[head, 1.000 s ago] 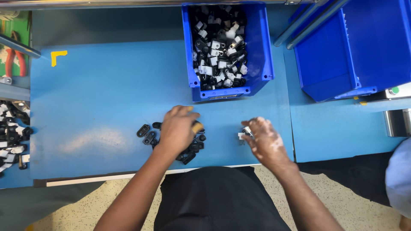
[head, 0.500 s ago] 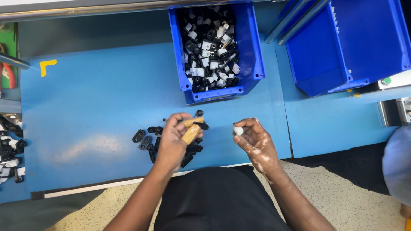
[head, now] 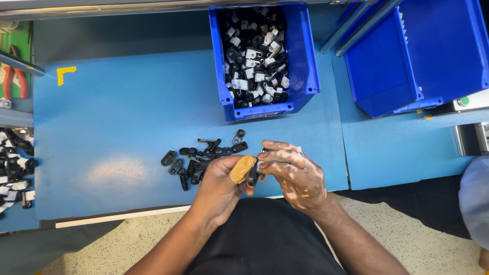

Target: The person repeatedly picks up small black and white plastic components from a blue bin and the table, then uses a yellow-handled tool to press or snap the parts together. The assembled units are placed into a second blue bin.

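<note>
My left hand (head: 220, 189) and my right hand (head: 293, 172) meet just above the near edge of the blue table (head: 117, 132). Both pinch one small black plastic part (head: 252, 174) between their fingertips. A tan cover sits on my left thumb (head: 241, 169). A loose pile of small black parts (head: 198, 159) lies on the table right beside my left hand. Behind it stands a blue bin (head: 305, 61) filled with black and white parts.
A bigger blue bin (head: 407, 61) stands at the back right, tilted. At the far left edge lie more black and white parts (head: 12, 168) and red-handled pliers (head: 15, 81). A grey sleeve (head: 473, 193) shows at the right edge.
My two hands have come together over the table's near edge. The right hand, which held a small white piece apart from the left, now meets the left on the black part.
</note>
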